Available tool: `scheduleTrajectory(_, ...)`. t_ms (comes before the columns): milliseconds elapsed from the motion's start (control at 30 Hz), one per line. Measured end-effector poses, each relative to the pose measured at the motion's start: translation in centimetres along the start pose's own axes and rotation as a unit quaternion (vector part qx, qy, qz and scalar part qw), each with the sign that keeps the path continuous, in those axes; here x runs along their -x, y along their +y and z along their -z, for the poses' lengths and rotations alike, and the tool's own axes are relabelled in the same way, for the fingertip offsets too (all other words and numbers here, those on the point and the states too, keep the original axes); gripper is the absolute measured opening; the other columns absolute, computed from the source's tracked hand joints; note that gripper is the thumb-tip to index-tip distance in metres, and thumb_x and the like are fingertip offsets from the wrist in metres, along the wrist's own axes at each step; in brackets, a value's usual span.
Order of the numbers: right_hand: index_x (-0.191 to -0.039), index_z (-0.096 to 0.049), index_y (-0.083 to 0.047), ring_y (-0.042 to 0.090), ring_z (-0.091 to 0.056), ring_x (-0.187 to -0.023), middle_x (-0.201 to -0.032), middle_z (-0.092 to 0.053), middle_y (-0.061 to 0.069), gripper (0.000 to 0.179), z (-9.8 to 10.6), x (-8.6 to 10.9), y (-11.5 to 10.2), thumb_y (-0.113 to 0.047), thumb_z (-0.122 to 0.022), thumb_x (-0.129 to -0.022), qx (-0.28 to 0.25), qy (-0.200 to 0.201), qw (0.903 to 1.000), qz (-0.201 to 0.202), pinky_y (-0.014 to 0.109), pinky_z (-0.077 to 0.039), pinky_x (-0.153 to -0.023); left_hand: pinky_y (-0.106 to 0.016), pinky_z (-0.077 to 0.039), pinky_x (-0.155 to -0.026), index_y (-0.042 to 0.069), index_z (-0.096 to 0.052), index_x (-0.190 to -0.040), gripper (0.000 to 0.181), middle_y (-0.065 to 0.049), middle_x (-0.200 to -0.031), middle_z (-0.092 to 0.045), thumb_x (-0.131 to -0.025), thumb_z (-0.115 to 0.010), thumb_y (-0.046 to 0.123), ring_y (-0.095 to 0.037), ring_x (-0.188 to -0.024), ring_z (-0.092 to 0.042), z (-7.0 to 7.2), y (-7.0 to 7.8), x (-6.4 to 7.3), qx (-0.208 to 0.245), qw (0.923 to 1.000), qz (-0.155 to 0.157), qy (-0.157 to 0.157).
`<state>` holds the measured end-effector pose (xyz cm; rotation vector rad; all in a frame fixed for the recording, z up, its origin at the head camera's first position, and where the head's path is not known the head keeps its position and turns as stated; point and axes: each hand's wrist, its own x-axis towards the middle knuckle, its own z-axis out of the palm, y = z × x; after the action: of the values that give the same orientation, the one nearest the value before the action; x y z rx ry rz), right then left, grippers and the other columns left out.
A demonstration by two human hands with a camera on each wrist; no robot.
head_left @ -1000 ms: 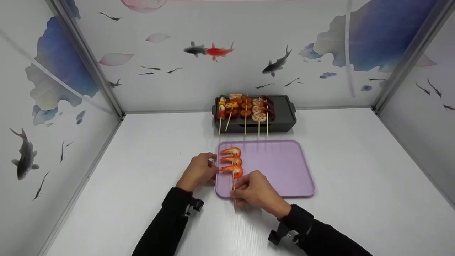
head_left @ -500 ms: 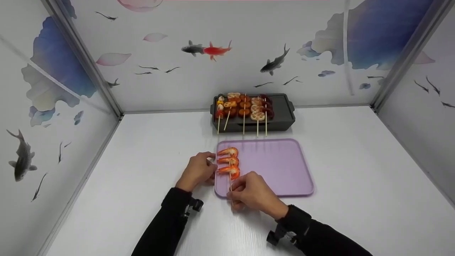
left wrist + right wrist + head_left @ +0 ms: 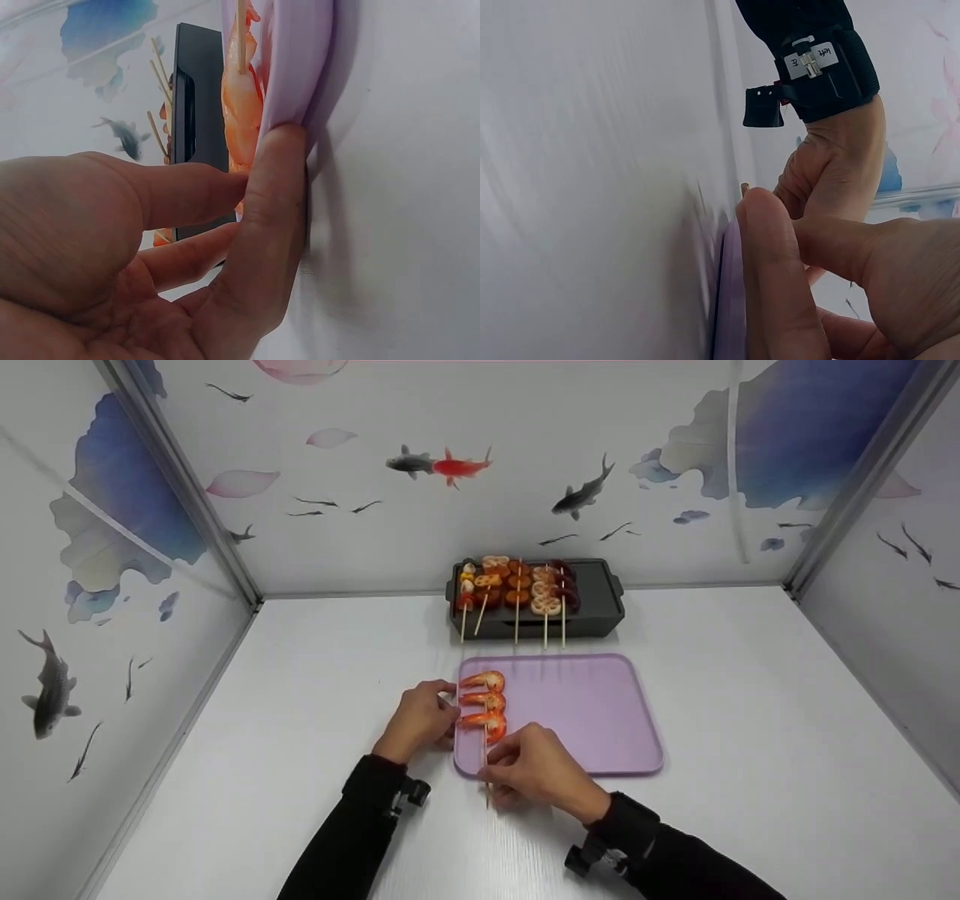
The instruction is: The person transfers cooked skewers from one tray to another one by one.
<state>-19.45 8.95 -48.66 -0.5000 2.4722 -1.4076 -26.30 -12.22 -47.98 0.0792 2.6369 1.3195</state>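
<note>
A skewer of three orange shrimps [image 3: 484,702] lies along the left side of the lilac tray [image 3: 581,712], tails toward the rim. My right hand [image 3: 536,765] pinches its wooden stick [image 3: 485,750] between thumb and fingers at the tray's front edge; the stick's end sticks out past the rim. With my left hand [image 3: 420,720] I hold the tray's left rim. In the left wrist view the thumb [image 3: 199,196] reaches over the rim to the shrimps, and a finger [image 3: 262,225] lies along the tray's outer side.
Behind the tray a dark grey grill [image 3: 596,592] stands against the back wall. Several skewers [image 3: 517,592] lie on it, sticks pointing toward me. Printed walls [image 3: 337,547] enclose the white table [image 3: 322,660] at the back and both sides.
The shrimp skewer has shifted slightly left toward the tray's rim, and its stick has straightened. My right hand moved left with it. My left hand has stayed at the rim.
</note>
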Motion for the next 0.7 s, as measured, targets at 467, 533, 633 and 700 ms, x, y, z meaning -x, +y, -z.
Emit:
scheduleTrajectory(467,-0.102,-0.076,-0.005,0.030,-0.073,-0.061,-0.081,-0.074,0.014,0.023,2.2,0.0,-0.2,-0.018,-0.083,-0.084,-0.094,-0.004,0.9949,-0.035,0.045,-0.061,-0.055,-0.035,-0.059,-0.052,0.001,-0.058,-0.137,0.043,-0.010,-0.085,-0.070,-0.095,-0.065,0.010,-0.023,-0.062,-0.072,-0.2,-0.1,-0.1,0.003,1.0000,0.002,-0.001)
scheduleTrajectory(533,-0.102,-0.077,-0.006,0.030,-0.073,-0.060,-0.081,-0.074,0.012,0.025,2.6,0.0,-0.2,-0.021,-0.084,-0.083,-0.084,0.002,0.9961,-0.026,0.044,-0.061,-0.055,-0.034,-0.059,-0.051,0.000,-0.058,-0.136,0.043,-0.010,-0.085,-0.071,-0.095,-0.064,0.009,-0.023,-0.061,-0.072,-0.1,-0.1,0.0,-0.001,1.0000,-0.008,0.003)
scheduleTrajectory(633,-0.104,-0.077,-0.005,0.028,-0.073,-0.062,-0.082,-0.073,0.009,0.031,3.2,0.0,-0.1,-0.025,-0.086,-0.082,-0.067,0.015,0.9976,-0.015,0.042,-0.061,-0.054,-0.035,-0.060,-0.051,-0.001,-0.058,-0.137,0.043,-0.011,-0.085,-0.071,-0.095,-0.064,0.008,-0.022,-0.059,-0.071,-0.1,-0.1,0.0,0.001,1.0000,-0.009,0.004)
scheduleTrajectory(700,-0.105,-0.076,-0.004,0.030,-0.073,-0.065,-0.084,-0.073,0.010,0.036,3.5,0.0,0.0,-0.027,-0.087,-0.080,-0.066,0.023,0.9974,-0.017,0.041,-0.061,-0.055,-0.035,-0.060,-0.051,-0.001,-0.058,-0.137,0.044,-0.012,-0.085,-0.071,-0.095,-0.063,0.008,-0.023,-0.059,-0.071,-0.2,-0.1,0.1,0.003,0.9999,-0.010,0.005)
